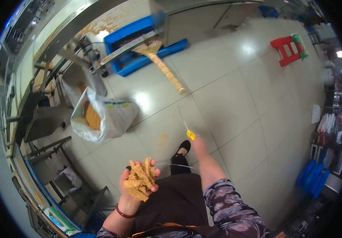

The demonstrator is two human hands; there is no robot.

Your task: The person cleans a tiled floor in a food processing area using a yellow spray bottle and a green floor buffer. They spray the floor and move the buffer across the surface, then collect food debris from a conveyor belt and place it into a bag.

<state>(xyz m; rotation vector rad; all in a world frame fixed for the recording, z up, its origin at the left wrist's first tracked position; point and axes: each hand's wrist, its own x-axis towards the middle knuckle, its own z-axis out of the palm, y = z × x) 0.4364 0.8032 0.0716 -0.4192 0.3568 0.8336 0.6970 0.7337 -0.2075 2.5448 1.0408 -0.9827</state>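
Note:
In my left hand (pixel 138 180) lies a heap of crumb-coated strips (pixel 141 180), golden and stacked loosely, with the fingers curled around it. My right hand (pixel 198 145) grips the yellow handle of a thin-bladed tool (pixel 191 135). Its slim, pale shaft points away from me over the tiled floor and is blurred, so whether it is a knife or a probe cannot be told. Both hands are held apart in front of my dark apron (pixel 171 199).
An open white sack (pixel 117 116) of crumbs stands ahead left beside metal machinery. Beyond it are a blue tub (pixel 126 70) and a straw broom (pixel 168 73). A red plastic stool (pixel 288 50) is far right. A conveyor frame (pixel 19 157) runs along my left.

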